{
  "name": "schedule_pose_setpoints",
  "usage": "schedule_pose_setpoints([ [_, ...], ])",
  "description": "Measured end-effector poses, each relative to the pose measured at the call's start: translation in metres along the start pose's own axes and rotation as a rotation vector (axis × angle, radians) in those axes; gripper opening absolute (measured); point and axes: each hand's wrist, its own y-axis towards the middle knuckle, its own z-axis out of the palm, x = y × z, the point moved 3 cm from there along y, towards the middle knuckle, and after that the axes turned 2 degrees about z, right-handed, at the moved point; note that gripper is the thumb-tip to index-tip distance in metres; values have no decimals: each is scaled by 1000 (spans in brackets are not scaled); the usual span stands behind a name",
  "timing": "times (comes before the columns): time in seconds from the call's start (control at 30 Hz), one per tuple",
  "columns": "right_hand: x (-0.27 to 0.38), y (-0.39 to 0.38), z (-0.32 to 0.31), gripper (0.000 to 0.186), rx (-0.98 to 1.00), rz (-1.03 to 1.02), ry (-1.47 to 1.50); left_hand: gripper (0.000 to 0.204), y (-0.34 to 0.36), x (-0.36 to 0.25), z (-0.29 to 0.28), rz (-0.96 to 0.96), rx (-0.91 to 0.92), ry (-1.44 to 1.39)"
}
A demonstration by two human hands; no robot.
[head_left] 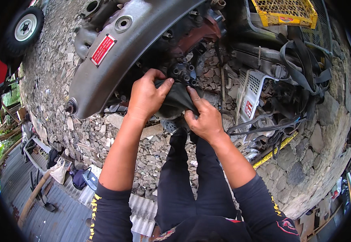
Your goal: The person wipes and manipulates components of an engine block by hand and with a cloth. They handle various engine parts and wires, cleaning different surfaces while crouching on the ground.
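A dark cloth (pixel 176 96) is stretched between my two hands, just below a dark engine part with several round fittings (pixel 182 71). My left hand (pixel 149 94) grips the cloth's left side, thumb pointing toward the fittings. On the other side, my right hand (pixel 204 117) pinches its right edge between thumb and fingers. The engine's long grey cover (pixel 121 52) bears a red label (pixel 103 50) and lies up and to the left of my hands. Whatever is under the cloth is hidden.
To the right stand a white plastic crate (pixel 253 94), dark straps (pixel 304 68) and a yellow crate (pixel 286 12). Broken stones (pixel 86 137) cover the ground around my feet. A wheel (pixel 25 27) is at the far left, and corrugated sheets (pixel 141 213) lie at the lower left.
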Motion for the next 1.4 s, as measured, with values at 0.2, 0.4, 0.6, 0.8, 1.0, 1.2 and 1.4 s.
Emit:
schedule_pose_setpoints([
  [0.2, -17, 20, 8, 35, -239, 168, 532, 29, 10, -2, 7, 118, -48, 103],
  [0.4, -16, 31, 20, 30, -150, 410, 736, 28, 16, -5, 6, 16, -29, 64],
  [0.6, -24, 25, 31, 23, -231, 501, 841, 30, 13, -4, 9, -50, 28, -12],
  [0.8, -15, 28, 34, 20, -280, 741, 1250, 31, 12, 6, 12, -68, -23, -15],
  [1.0, -16, 21, 38, 18, -350, 873, 1317, 32, 7, 3, 19, -162, -102, -64],
  [1.2, -5, 25, 36, 18, -300, 920, 1427, 33, 15, 20, 19, -194, -152, -95],
  [1.4, -18, 18, 27, 18, -309, 881, 1433, 32, 10, 5, 27, -233, -114, -124],
])
